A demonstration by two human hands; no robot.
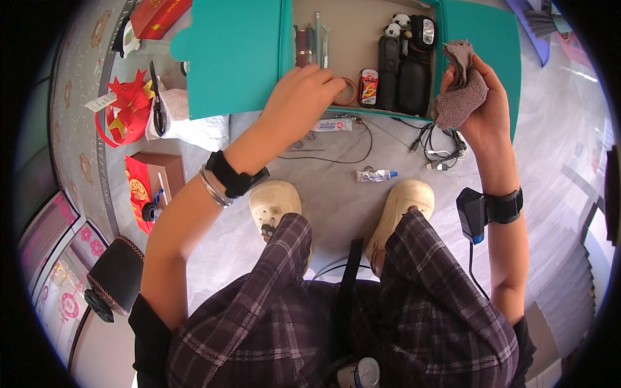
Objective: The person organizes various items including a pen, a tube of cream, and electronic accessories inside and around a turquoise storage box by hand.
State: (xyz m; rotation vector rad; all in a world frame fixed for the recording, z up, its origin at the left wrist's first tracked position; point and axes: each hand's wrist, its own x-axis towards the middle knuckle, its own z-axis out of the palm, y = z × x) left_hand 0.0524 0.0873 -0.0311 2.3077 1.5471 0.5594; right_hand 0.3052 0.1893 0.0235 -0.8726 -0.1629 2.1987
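An open teal box (233, 58) lies on the floor before me. My left hand (310, 92) reaches over its near edge, fingers bent down beside pens (302, 46) and a roll of tape (347, 92); its fingertips are partly hidden, so a hold cannot be told. My right hand (490, 102) grips a crumpled brown cloth (461, 94) above the box's right flap. Inside the box lie a red packet (368, 87), a long black case (388, 72), a larger black case (415, 85), a black device with a clear lens (427, 31) and small panda figures (394, 29).
Tangled cables (439, 145), a white tube (332, 124) and a small tube with a blue cap (376, 175) lie on the floor between box and shoes (410, 196). At left are scissors (157, 104), a red bow (127, 109) and a brown box (167, 167).
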